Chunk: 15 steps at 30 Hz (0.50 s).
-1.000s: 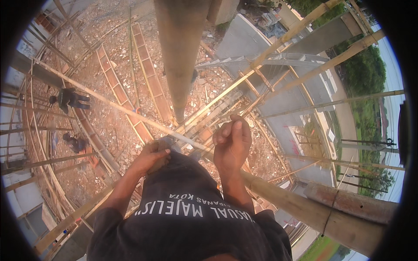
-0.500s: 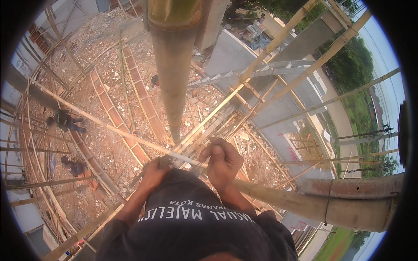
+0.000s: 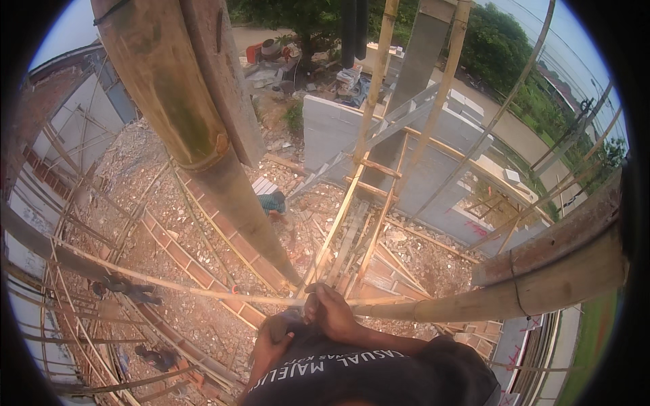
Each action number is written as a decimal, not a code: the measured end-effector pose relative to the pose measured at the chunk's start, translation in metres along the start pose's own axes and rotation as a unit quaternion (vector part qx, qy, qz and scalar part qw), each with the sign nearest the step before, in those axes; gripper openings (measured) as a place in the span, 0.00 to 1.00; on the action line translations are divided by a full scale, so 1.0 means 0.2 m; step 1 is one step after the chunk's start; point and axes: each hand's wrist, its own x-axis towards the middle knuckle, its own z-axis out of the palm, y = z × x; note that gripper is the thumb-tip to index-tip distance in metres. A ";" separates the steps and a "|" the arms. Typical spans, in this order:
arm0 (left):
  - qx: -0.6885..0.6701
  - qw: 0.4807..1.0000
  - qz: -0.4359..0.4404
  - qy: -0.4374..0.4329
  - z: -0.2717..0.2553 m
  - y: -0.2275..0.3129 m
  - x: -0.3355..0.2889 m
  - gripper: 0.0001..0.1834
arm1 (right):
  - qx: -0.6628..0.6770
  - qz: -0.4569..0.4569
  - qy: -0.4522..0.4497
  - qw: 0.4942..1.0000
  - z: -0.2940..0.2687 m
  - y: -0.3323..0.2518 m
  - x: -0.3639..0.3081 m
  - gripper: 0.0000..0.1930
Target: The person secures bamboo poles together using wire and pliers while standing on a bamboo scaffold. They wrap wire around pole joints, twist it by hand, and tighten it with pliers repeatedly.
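Observation:
My left hand is closed, low in the middle of the view against my dark shirt. Something greyish shows at its fingers, too small to name. Just right of it is my right hand, fingers curled tight in a pinch; what they hold, if anything, is hidden. Both hands are close to a thin horizontal bamboo pole, beside the foot of a thick upright bamboo post. Another thick bamboo pole runs from near my right hand toward the right edge, a wire tied round it.
Far below lies rubble-strewn ground with long ladder-like wooden frames. A person in a striped top bends there; two others are at left. Grey walls and bamboo scaffolding poles stand to the right.
My view has tilted up and swung, so the thick post now leans across the upper left. My right hand has come down and in, close beside my left.

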 end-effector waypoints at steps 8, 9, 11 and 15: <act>-0.012 0.999 -0.022 -0.046 0.02 0.10 -0.01 0.33 | -0.160 -0.145 0.119 0.969 -0.02 0.12 0.23 0.13; -0.011 0.999 -0.002 -0.045 0.02 0.06 0.00 0.32 | -0.210 -0.159 0.127 0.956 -0.04 0.15 0.28 0.13; -0.014 0.998 0.038 -0.042 0.02 -0.02 0.01 0.31 | -0.187 -0.155 0.122 0.962 -0.03 0.16 0.37 0.13; 0.025 0.998 0.037 -0.041 -0.01 0.06 -0.06 0.27 | -0.311 -0.240 0.119 0.912 -0.13 0.17 0.48 0.14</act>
